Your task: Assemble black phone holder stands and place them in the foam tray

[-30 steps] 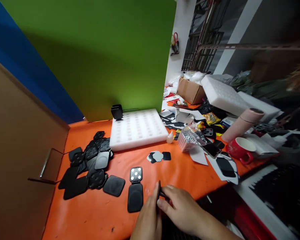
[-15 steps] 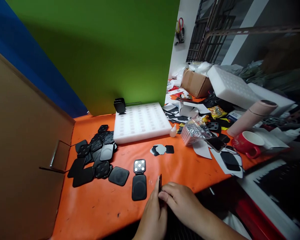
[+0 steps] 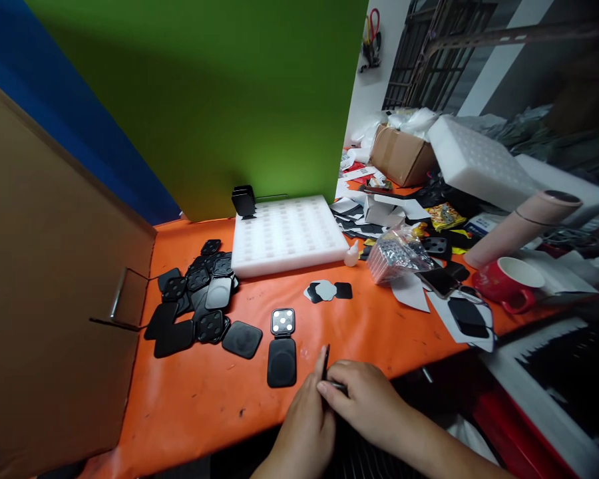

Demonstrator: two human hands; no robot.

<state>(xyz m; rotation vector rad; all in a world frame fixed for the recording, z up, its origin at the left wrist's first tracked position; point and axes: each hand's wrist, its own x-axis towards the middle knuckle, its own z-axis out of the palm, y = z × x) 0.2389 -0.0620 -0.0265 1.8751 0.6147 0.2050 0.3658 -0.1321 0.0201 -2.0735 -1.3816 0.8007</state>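
Note:
Near the table's front edge, my left hand (image 3: 307, 416) is closed on a thin black piece (image 3: 326, 359) seen edge-on. My right hand (image 3: 362, 399) meets it from the right, its thumb and fingers pinching a dark part of the same piece; the palms hide the rest. Just left of my hands, an unfolded black hinged piece (image 3: 282, 362) lies on the orange table (image 3: 194, 412), its upper square showing several white dots. Further left is a pile of similar black pieces (image 3: 199, 286). Pale and black cut-outs (image 3: 324, 291) lie beyond my hands.
A white foam tray (image 3: 289, 239) with black pieces upright at its left corner stands at the back, a small bottle (image 3: 351, 255) beside it. On the right are a plastic-wrapped bundle (image 3: 397, 256), phone, red mug (image 3: 506, 283) and pink flask (image 3: 524, 226). A metal handle (image 3: 120, 293) juts out at left.
The view has shifted slightly, moving the table items up and mostly right. The black piece between my hands has tilted, and a dark part now shows by my right fingers.

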